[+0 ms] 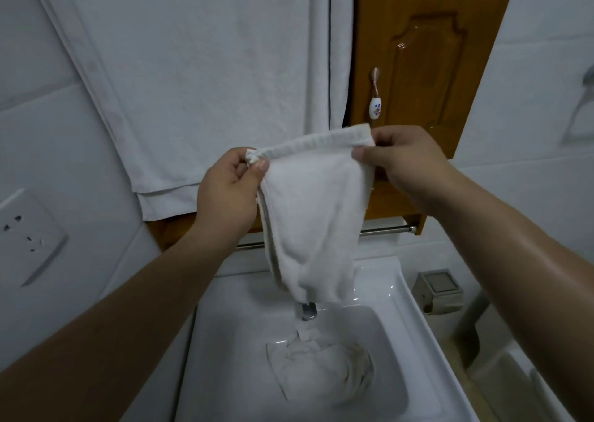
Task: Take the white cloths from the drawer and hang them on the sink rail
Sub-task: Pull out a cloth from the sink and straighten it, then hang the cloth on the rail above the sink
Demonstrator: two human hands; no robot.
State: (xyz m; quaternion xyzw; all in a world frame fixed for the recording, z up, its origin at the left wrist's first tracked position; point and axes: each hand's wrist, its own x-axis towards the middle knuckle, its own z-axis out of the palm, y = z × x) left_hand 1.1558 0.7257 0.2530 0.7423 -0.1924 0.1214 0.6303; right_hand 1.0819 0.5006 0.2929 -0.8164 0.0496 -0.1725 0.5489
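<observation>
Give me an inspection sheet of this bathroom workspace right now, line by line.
Surface: white sink, basin holding a crumpled cloth; faucet partly hidden by the held cloth.
Job's things: white cloth held stretched by its top hem above the basin; rail below the wooden cabinet carries no cloth on its visible parts.
Clutter: metal box right of the sink.
Hands: left hand pinches the hem's left corner; right hand pinches the right corner.
Cables: nothing seen.
Surroundings: large towel hanging over the cabinet; wall socket at left; tiled walls.
</observation>
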